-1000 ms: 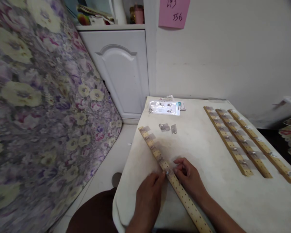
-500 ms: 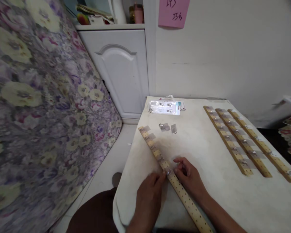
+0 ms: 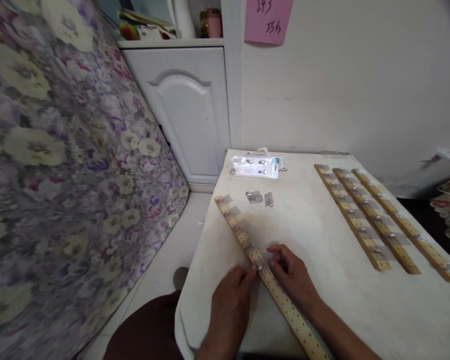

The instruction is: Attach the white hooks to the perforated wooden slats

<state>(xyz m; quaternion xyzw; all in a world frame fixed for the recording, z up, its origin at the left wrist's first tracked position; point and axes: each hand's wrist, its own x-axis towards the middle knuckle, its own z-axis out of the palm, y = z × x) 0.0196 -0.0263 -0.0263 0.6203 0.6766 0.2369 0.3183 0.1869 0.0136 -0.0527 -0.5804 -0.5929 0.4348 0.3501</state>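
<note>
A long wooden strip with rows of small holes [image 3: 285,302] lies slanted across the white table. Several clear hook pads, one of them a clear hook [image 3: 248,245], sit along its far half. My left hand [image 3: 232,297] rests at the strip's left edge, its thumb and forefinger pinched together at a hook pad [image 3: 261,266] near the middle. On the strip's right side is my right hand [image 3: 292,272], fingers curled beside the same pad; what its fingertips hold, if anything, is too small to tell. Two loose hook pads [image 3: 255,197] [image 3: 269,199] lie beyond the strip.
Clear hook packaging [image 3: 253,166] lies at the table's [image 3: 303,200] far left corner. Three wooden strips bearing hooks [image 3: 348,212] [image 3: 378,220] [image 3: 408,227] lie on the right. A flowered curtain [image 3: 78,175] hangs at the left, beside a white cabinet [image 3: 191,115].
</note>
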